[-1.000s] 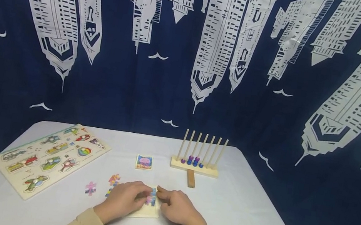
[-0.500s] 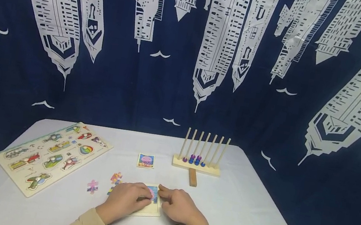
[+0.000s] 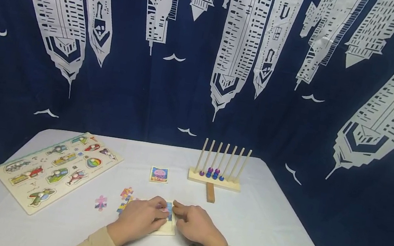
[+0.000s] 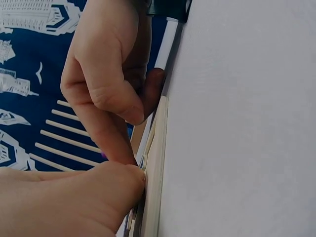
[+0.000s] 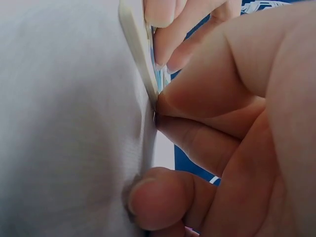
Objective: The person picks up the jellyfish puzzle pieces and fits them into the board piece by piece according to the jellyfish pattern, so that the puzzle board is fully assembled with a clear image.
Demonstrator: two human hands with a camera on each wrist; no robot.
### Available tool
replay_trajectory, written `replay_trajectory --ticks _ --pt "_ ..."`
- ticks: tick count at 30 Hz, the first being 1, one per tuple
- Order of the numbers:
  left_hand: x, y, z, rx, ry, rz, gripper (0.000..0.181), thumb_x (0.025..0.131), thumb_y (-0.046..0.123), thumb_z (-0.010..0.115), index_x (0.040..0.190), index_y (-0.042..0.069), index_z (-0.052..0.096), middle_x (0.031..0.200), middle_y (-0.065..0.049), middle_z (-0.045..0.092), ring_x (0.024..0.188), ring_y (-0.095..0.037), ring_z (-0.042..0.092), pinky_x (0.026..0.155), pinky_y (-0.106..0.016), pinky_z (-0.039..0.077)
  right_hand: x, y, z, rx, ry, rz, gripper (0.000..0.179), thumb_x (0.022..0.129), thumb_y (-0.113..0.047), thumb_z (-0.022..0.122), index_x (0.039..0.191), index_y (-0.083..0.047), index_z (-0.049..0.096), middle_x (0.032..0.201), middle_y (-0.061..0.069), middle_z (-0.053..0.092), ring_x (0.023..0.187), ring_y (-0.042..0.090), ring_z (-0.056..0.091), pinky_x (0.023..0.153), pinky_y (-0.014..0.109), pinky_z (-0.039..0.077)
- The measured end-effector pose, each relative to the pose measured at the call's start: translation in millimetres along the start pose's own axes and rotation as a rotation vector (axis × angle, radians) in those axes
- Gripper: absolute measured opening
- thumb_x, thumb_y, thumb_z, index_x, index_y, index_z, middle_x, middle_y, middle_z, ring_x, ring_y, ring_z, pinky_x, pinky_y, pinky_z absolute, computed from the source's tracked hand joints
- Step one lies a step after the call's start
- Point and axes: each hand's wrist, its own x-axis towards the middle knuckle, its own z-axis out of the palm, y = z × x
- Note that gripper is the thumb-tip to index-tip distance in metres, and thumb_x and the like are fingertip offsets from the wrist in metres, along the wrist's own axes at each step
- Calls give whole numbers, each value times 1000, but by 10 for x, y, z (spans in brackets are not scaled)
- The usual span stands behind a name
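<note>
A small wooden puzzle tray [image 3: 163,232] lies under both hands, part of its blue and pink picture showing. My left hand [image 3: 140,218] reaches over it from the left, thumb and fingers pinching what looks like a pink puzzle piece [image 3: 165,210]; the fingers cover most of it. At the tray's right edge is my right hand [image 3: 198,227], its fingertips holding the corner. The right wrist view shows those fingertips against the tray edge [image 5: 136,44]. In the left wrist view, the left thumb [image 4: 116,190] lies along the tray's side.
Loose puzzle pieces lie left of the tray, a pink one [image 3: 101,203] and an orange one [image 3: 127,193] among them. Behind is a pink picture card [image 3: 159,175]. A pegged bead stand [image 3: 194,176] and wooden block [image 3: 210,193] stand back right; a vehicle puzzle board [image 3: 39,178] lies left.
My left fingers have shifted slightly over the tray, and the thumb and fingertips cover the picture differently. The right hand stays at the tray's edge. The head view has tilted a little.
</note>
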Motion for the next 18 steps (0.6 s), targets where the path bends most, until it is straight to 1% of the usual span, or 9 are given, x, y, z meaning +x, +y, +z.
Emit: replay_trajectory --ticks 3,4,6,8,12,14,15,16,18 --pt "2 23 0 9 6 -8 19 96 38 71 112 33 80 120 10 70 76 -6 70 58 -25 53 -4 -4 -6 -8 2 -4 46 86 -11 60 130 -7 70 144 2 62 46 11 30 53 25 40" --pt "1 32 0 3 10 -14 19 96 38 71 111 33 81 120 11 70 75 -5 69 57 -24 51 -4 -2 -7 -15 3 -6 46 86 -11 60 130 -7 71 144 1 62 49 9 34 57 24 42" --pt "-1 51 -3 -55 26 -56 20 96 38 70 112 31 80 119 12 70 72 -2 66 56 -20 47 -7 1 -9 -21 2 -6 46 86 -11 60 130 -8 71 144 1 62 50 9 35 58 24 42" --pt "1 68 -22 -177 68 -155 20 95 36 72 112 29 80 116 15 70 73 0 63 58 -19 45 -11 5 -10 -24 4 -8 46 86 -12 61 130 -8 71 144 1 62 52 7 37 57 25 42" --pt "13 33 -152 -457 209 -396 15 90 31 80 105 30 79 104 20 72 64 0 54 59 -21 42 -14 16 -2 -3 3 -6 45 86 -12 61 130 -7 71 144 2 62 47 9 30 50 26 36" --pt "9 -42 -275 -523 251 -490 15 87 29 83 101 32 79 98 20 72 56 -3 48 54 -23 39 -13 21 1 8 3 -5 45 87 -11 61 130 -7 70 144 2 62 45 11 24 47 27 32" --pt "-1 -90 -353 -537 254 -529 15 86 28 84 100 32 78 96 18 72 53 -4 46 52 -24 39 -10 22 2 12 4 -3 44 87 -11 61 130 -7 70 144 1 62 45 11 24 47 26 32" --pt "-15 -144 -436 -545 252 -563 16 86 28 84 100 31 78 96 16 73 51 -6 44 51 -25 38 -6 22 1 11 5 -4 44 87 -12 61 130 -7 70 144 1 62 46 11 24 48 26 31" --pt "-64 -256 -607 -547 222 -632 16 87 28 84 102 29 78 98 12 75 54 -8 45 51 -25 38 1 22 1 24 7 -6 44 88 -11 61 130 -7 70 144 1 62 45 10 23 48 26 31"
